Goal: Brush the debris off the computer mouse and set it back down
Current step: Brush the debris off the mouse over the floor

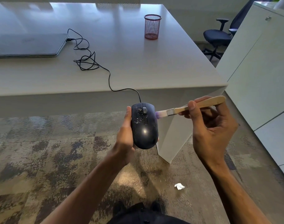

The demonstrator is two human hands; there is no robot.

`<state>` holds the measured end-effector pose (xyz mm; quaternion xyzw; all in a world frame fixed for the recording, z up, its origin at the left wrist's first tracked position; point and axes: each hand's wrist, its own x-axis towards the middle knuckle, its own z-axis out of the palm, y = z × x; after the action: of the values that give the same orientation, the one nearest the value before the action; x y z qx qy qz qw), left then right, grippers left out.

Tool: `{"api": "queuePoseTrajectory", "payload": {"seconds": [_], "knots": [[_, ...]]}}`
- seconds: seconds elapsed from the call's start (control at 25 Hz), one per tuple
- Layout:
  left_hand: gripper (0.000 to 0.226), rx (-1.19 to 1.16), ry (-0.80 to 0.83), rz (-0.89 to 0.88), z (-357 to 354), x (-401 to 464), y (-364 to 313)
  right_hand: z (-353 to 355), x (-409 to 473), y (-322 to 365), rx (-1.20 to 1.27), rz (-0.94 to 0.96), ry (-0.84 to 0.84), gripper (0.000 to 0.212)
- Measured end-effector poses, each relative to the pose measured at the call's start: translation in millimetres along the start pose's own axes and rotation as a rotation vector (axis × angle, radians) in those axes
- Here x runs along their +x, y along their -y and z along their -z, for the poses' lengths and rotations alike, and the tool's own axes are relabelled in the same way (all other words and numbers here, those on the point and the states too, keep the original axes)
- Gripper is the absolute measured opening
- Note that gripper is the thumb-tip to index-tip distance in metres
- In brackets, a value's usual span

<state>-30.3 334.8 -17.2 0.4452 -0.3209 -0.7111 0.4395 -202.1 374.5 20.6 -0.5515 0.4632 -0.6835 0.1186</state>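
A black wired computer mouse [144, 126] is held in front of the table's near edge, above the floor, by my left hand [124, 139], which grips it from the left side and beneath. Pale specks of debris lie on its left button, beside the scroll wheel. My right hand [209, 126] holds a small wooden-handled paintbrush [191, 107] pointing left. Its purple-tinted bristles touch the mouse's upper right edge. The mouse cable [87, 60] runs up over the table edge in a tangle to a closed laptop [28, 45].
The white table [138, 65] carries a red mesh pen cup [152, 27] towards the back right. A crumpled white scrap [179, 186] lies on the mottled carpet. A white cabinet [259, 62] stands to the right, with a dark office chair [217, 36] behind it.
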Motion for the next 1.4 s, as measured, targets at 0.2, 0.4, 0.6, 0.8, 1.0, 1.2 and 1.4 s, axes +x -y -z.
{"api": "queuePoseTrajectory", "payload": {"seconds": [0.2, 0.4, 0.6, 0.8, 1.0, 1.2, 1.4], "knots": [[0.068, -0.060, -0.012, 0.046, -1.9, -1.1, -0.2, 2.5, -4.7, -1.2, -0.017, -0.002, 0.088, 0.009], [0.073, -0.039, -0.003, 0.048, -3.3, -3.5, -1.5, 4.4, -0.8, 1.1, 0.037, 0.013, 0.038, 0.006], [0.073, -0.019, 0.001, 0.037, -4.4, -4.3, -0.1, -4.4, 0.2, 5.0, 0.081, -0.037, 0.135, 0.010], [0.072, -0.030, 0.032, 0.017, -4.0, -6.3, 0.5, -5.1, 13.4, 5.3, 0.011, 0.026, 0.044, 0.011], [0.072, -0.034, 0.038, 0.012, -5.2, -7.5, -0.7, -7.2, 12.8, 2.5, -0.016, 0.042, 0.142, 0.010], [0.076, -0.077, 0.109, 0.007, -5.7, -9.7, 1.1, -7.1, 23.6, -1.5, 0.024, 0.034, 0.067, 0.011], [0.078, -0.050, 0.151, -0.012, -4.8, -12.7, 3.8, -9.6, 27.9, -2.2, -0.033, -0.022, 0.085, 0.014]]}}
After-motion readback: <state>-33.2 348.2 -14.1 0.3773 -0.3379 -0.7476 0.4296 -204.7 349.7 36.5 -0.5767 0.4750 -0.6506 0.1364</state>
